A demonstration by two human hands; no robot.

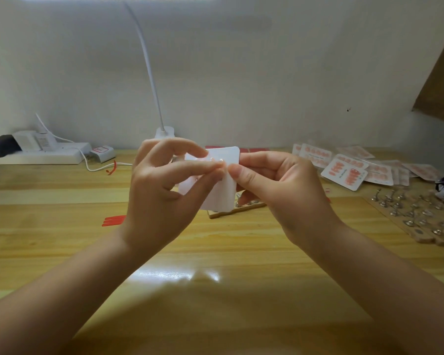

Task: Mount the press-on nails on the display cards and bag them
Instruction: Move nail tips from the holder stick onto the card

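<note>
A white display card is held upright above the middle of the wooden table. My right hand grips its right edge, thumb on the front. My left hand pinches something small at the card's upper middle with thumb and fingers; what it is I cannot tell. A pale nail sits on the card near the fingertips. Behind the card lies a small wooden nail stand, mostly hidden.
Finished cards with orange nails are piled at the back right. A wooden board with metal nail holders lies at the right edge. Red strips lie left of my hands. A power strip and lamp base stand at the back.
</note>
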